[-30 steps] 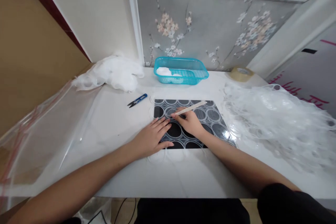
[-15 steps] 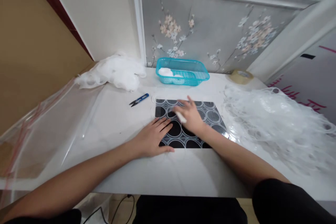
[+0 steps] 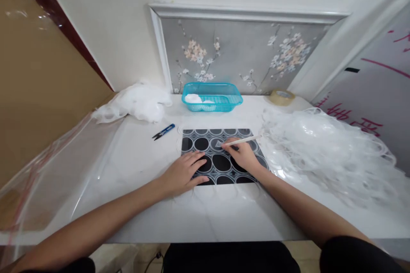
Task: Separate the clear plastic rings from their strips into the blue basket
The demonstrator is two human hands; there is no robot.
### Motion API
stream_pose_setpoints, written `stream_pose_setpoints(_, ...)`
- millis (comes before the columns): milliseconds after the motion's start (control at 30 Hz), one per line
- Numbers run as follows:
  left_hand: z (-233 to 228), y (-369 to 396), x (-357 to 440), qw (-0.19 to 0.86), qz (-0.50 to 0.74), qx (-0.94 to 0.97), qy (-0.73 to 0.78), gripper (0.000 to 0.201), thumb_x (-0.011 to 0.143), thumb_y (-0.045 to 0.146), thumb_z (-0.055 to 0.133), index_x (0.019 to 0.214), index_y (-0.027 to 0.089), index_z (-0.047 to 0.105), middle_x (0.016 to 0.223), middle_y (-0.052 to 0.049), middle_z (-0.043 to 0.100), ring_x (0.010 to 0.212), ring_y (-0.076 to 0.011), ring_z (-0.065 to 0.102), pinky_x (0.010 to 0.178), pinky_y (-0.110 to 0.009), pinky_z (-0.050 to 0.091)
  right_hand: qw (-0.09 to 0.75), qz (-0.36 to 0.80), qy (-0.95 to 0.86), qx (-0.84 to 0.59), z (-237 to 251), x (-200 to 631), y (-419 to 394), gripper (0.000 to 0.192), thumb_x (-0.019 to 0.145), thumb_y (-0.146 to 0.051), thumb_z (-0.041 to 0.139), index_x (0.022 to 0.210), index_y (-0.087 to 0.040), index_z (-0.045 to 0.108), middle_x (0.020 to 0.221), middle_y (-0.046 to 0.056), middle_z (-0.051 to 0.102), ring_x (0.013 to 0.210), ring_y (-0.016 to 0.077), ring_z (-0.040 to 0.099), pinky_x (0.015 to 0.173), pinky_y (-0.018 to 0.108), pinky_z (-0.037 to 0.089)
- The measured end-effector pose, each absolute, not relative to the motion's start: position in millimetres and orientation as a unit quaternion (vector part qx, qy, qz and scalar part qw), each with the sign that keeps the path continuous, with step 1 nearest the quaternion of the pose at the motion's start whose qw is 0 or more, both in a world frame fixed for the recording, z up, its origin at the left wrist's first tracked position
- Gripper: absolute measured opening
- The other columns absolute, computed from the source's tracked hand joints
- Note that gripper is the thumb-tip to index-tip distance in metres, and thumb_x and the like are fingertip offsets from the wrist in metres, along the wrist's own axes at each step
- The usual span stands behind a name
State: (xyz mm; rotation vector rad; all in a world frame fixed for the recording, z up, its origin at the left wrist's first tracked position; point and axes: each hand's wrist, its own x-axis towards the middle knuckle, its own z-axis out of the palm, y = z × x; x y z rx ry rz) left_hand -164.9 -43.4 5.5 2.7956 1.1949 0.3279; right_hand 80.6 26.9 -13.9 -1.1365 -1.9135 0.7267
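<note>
A dark sheet (image 3: 221, 163) with rows of light-ringed black circles lies flat on the table, and clear film seems to cover it. My left hand (image 3: 185, 171) rests flat on its left edge, fingers spread and holding nothing. Over the upper middle of the sheet, my right hand (image 3: 241, 153) pinches a slim white stick-like tool (image 3: 245, 140), whose back end points right. A small clear, pale shape (image 3: 219, 143) shows at the fingertips inside one circle; I cannot tell whether it is the tool's tip or loose film.
Blue-handled thread snips (image 3: 164, 132) lie left of the sheet. Behind stands a turquoise basket (image 3: 224, 104) holding white pieces. A white gauzy heap (image 3: 137, 102) is at back left, a pile of clear ring-cut film (image 3: 329, 153) at right, and a tape roll (image 3: 281, 97) at back right.
The right hand, blurred before, has moved slightly lower and now pinches the white tool with its back end swung out to the right. The left hand stays on the sheet. The view has shifted.
</note>
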Motion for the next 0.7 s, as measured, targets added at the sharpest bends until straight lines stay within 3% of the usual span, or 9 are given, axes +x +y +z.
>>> stream_pose_setpoints(133, 7.1, -31.9, -134.3, -0.005, 0.101, 0.927, 0.362, 0.068, 0.097, 0.063, 0.028, 0.122, 0.006, 0.056, 0.139, -0.018, 0.048, 0.133, -0.0297, 0.04, 0.111, -0.044, 0.033, 0.395, 0.368, -0.713, -0.448, -11.8, 73.4, 31.7, 0.025, 0.086, -0.039, 0.057, 0.077, -0.018, 0.066, 0.074, 0.004, 0.068, 0.067, 0.018, 0.063, 0.062, 0.029, 0.045)
stream_pose_setpoints(300, -3.0, -22.6, -116.6, -0.038, 0.116, 0.928, 0.353, 0.066, 0.098, 0.06, 0.026, 0.116, 0.006, 0.059, 0.128, -0.019, 0.057, 0.123, -0.0292, 0.052, 0.106, -0.042, 0.04, 0.39, 0.363, -0.73, -0.428, -9.9, 71.1, 34.1, 0.023, 0.085, -0.034, 0.058, 0.069, -0.018, 0.063, 0.071, 0.003, 0.067, 0.068, 0.0171, 0.062, 0.063, 0.027, 0.043)
stream_pose_setpoints(700, -8.1, -23.5, -121.6, -0.036, 0.112, 0.936, 0.332, 0.059, 0.1, 0.054, 0.03, 0.121, 0.006, 0.056, 0.132, -0.019, 0.054, 0.127, -0.0285, 0.048, 0.106, -0.043, 0.04, 0.38, 0.339, -0.741, -0.438, -11.6, 72.9, 32.1, 0.024, 0.085, -0.035, 0.058, 0.067, -0.019, 0.063, 0.074, 0.003, 0.068, 0.07, 0.0172, 0.062, 0.065, 0.028, 0.044)
